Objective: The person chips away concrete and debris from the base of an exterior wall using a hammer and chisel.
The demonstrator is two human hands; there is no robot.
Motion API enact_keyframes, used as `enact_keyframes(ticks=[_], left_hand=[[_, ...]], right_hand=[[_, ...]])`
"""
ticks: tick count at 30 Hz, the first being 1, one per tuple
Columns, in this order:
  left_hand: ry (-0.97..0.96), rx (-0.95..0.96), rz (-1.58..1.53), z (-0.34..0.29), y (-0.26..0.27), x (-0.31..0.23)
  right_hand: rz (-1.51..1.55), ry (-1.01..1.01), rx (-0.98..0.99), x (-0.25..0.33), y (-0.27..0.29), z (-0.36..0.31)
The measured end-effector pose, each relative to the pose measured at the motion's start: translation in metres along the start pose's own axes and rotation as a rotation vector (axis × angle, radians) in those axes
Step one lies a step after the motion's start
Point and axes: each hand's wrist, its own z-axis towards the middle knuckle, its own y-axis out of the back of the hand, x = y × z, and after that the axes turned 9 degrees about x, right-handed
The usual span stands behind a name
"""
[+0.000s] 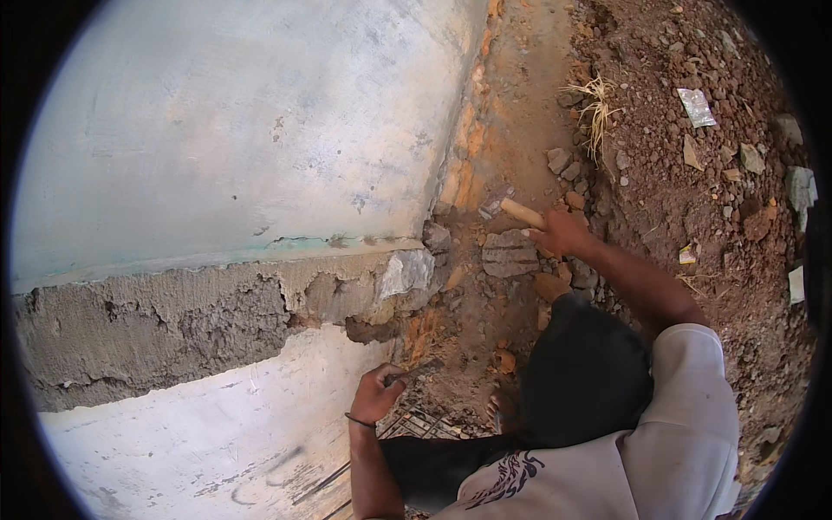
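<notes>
Toward 2 o'clock from the middle of the view, a wooden-handled hammer (520, 211) is hanging above rubble, the right hand (565, 234) clenching its handle near the end. Close to 6 o'clock, the left hand (374, 397) is grasping the butt of a slim chisel (422, 370), below the broken end of a concrete ledge (351, 299); whether its tip is touching anything, I cannot tell.

The hammer is probably carrying most of its weight in the blocky head, with a stiff handle best taken low, where the fingers are wrapping it. The chisel is looking rigid, lighter and hardly fragile; its shaft, well back from the tip, is offering the safer hold.

The hammer's long axis is running from 4 to 10 o'clock, its head leading toward 10. The chisel is lying nearly crosswise, its tip pointing between 2 and 3 o'clock.
</notes>
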Motion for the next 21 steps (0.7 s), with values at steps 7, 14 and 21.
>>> enact_keyframes(ticks=[7,14,21], left_hand=[[0.001,0.121,0.01,0.033,-0.03,0.014],[-0.048,0.09,0.355,0.017,-0.037,0.026],[0.077,0.135,0.176,0.029,-0.044,0.032]], right_hand=[[1.056,0.126,0.218,0.007,0.028,-0.059],[1.644,0.382,-0.382,0.09,0.13,-0.041],[1.297,0.041,0.518,0.077,-0.045,-0.01]])
